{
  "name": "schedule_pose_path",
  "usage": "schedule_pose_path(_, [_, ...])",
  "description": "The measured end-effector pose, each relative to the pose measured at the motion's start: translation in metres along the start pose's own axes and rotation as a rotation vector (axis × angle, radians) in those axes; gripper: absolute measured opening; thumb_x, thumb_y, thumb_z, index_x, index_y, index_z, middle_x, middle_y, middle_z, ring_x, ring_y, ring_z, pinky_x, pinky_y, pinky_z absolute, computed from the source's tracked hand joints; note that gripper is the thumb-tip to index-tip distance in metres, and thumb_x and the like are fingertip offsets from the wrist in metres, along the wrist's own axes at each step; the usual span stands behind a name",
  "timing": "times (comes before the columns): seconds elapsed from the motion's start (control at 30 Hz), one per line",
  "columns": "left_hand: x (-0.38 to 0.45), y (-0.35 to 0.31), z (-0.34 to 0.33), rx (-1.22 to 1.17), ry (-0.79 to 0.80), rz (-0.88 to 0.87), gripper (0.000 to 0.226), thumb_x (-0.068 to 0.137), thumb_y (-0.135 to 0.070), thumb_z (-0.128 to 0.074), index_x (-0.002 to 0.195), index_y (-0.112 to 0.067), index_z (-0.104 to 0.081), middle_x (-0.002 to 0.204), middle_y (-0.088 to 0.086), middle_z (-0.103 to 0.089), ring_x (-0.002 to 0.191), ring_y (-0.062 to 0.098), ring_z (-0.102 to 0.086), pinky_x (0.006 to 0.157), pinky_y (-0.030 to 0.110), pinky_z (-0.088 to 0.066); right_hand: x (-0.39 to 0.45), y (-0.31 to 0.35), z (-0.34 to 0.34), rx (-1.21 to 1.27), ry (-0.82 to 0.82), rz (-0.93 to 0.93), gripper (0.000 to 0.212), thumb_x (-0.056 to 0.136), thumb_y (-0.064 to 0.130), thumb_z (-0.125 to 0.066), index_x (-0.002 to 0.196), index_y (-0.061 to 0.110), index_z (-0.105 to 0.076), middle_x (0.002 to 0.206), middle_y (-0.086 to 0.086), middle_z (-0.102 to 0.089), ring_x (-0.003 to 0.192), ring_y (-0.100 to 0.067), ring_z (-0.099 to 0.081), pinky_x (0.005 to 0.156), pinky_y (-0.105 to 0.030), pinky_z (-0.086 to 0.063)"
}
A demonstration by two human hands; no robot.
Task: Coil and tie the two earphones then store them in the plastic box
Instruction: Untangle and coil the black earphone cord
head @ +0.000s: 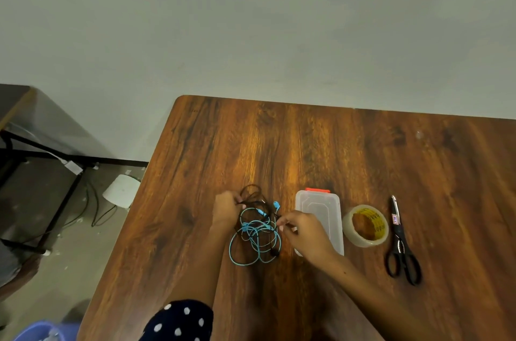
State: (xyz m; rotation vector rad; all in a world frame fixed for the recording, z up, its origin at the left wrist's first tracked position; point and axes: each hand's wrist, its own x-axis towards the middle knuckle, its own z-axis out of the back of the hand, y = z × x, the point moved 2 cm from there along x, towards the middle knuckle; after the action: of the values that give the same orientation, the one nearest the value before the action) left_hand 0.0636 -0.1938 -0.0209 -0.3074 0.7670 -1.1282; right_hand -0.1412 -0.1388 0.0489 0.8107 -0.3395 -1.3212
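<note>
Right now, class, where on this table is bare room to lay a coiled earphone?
Bare wood lies behind the plastic box, towards the wall, and right of the scissors. The row from earphones to tape roll is crowded.

Far half of the table (307,145) wide open, room to pass. Near-centre is crowded: tangled earphones (255,237), plastic box (321,209) just right of them, then tape roll (365,225), then scissors (402,243). Narrow gaps btwn those. Left strip bare.

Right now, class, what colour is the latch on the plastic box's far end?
Orange-red, on the clear plastic box; the latch shows in the head view.
</note>
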Motion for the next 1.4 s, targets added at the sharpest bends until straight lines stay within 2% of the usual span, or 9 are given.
schedule_pose_path(0.2, [-0.016, -0.037, 0.043, -0.148, -0.081, -0.141, 0.022, 0.074, -0.009, -0.078, 0.092, 0.003, -0.072, 0.084, 0.007, -0.068, 0.077, 0.011, -0.057, 0.064, 0.014, -0.036, 0.006, 0.004, 0.019, 0.082, -0.134, 0.044, 0.017, 0.086, 0.019, -0.066, 0.102, 0.02, -0.069, 0.099, 0.006, -0.071, 0.089, -0.007, -0.065, 0.075, -0.024, -0.055])
schedule_pose_path(0.33, [-0.037, -0.063, 0.078, -0.225, -0.053, -0.264, 0.021, 0.067, -0.014, -0.084, 0.083, -0.005, -0.074, 0.075, 0.001, -0.069, 0.068, 0.006, -0.062, 0.059, 0.006, -0.043, 0.017, 0.036, 0.038, 0.127, -0.138, 0.088, 0.069, 0.074, 0.041, -0.076, 0.134, 0.025, -0.045, 0.121, 0.01, -0.053, 0.087, -0.004, -0.062, 0.071, -0.023, -0.052])
schedule_pose_path(0.47, [-0.061, -0.095, 0.104, -0.277, 0.013, -0.374, 0.019, 0.067, -0.013, -0.084, 0.083, -0.006, -0.075, 0.076, 0.007, -0.073, 0.075, 0.019, -0.07, 0.067, 0.02, -0.053, 0.033, 0.073, 0.05, 0.045, 0.015, 0.182, 0.114, 0.057, 0.057, -0.08, 0.148, 0.026, -0.018, 0.141, 0.005, -0.04, 0.101, -0.018, -0.06, 0.079, -0.034, -0.052])
schedule_pose_path(0.67, [-0.085, -0.121, 0.137, -0.421, -0.009, -0.479, 0.025, 0.069, -0.014, -0.081, 0.094, -0.013, -0.073, 0.088, 0.001, -0.074, 0.084, 0.012, -0.07, 0.077, 0.023, -0.056, 0.054, 0.096, 0.069, 0.145, 0.032, 0.274, 0.009, 0.083, 0.017, -0.07, 0.088, 0.023, -0.066, 0.078, 0.006, -0.067, 0.071, -0.007, -0.064, 0.063, -0.018, -0.042])
schedule_pose_path(0.8, [-0.099, -0.122, 0.153, -0.609, -0.162, -0.484, 0.026, 0.079, -0.018, -0.073, 0.105, -0.014, -0.07, 0.099, -0.001, -0.072, 0.091, 0.009, -0.069, 0.071, 0.018, -0.055, 0.056, 0.108, 0.092, 0.253, 0.085, 0.214, 0.007, 0.088, 0.018, -0.064, 0.085, 0.015, -0.06, 0.08, -0.002, -0.069, 0.068, -0.013, -0.07, 0.058, -0.018, -0.051])
schedule_pose_path(0.9, [-0.11, -0.113, 0.148, -0.743, -0.254, -0.448, 0.023, 0.087, -0.024, -0.064, 0.108, -0.016, -0.069, 0.1, 0.0, -0.072, 0.094, 0.013, -0.068, 0.06, 0.032, -0.059, 0.054, 0.114, 0.108, 0.351, 0.11, 0.195, 0.011, 0.09, 0.015, -0.062, 0.092, 0.006, -0.058, 0.084, -0.01, -0.07, 0.071, -0.021, -0.071, 0.055, -0.024, -0.054])
schedule_pose_path(1.13, [-0.11, -0.091, 0.101, -0.643, -0.066, -0.471, 0.097, 0.052, -0.051, -0.083, 0.137, -0.025, -0.044, 0.133, -0.015, -0.052, 0.121, -0.003, -0.049, 0.098, 0.016, -0.043, 0.042, 0.135, 0.128, 0.561, 0.128, 0.218, 0.01, 0.092, 0.013, -0.059, 0.096, 0.004, -0.057, 0.087, -0.018, -0.071, 0.069, -0.019, -0.07, 0.06, -0.027, -0.057])
schedule_pose_path(1.3, [-0.091, -0.077, 0.053, -0.538, -0.045, -0.392, 0.054, 0.071, -0.052, -0.075, 0.115, -0.022, -0.064, 0.117, -0.003, -0.064, 0.112, 0.015, -0.058, 0.094, 0.049, -0.049, 0.036, 0.138, 0.129, 0.744, 0.108, 0.166, 0.02, 0.093, 0.012, -0.057, 0.11, 0.002, -0.054, 0.084, -0.015, -0.071, 0.065, -0.018, -0.067, 0.06, -0.026, -0.056])
schedule_pose_path(1.4, [-0.09, -0.08, 0.051, -0.626, -0.041, -0.354, 0.019, 0.083, -0.029, -0.067, 0.094, -0.013, -0.069, 0.092, 0.002, -0.071, 0.086, 0.016, -0.066, 0.077, 0.046, -0.054, 0.034, 0.124, 0.129, 0.743, 0.074, 0.084, 0.023, 0.094, 0.009, -0.055, 0.116, 0.003, -0.053, 0.077, -0.012, -0.069, 0.055, -0.015, -0.064, 0.054, -0.023, -0.055])
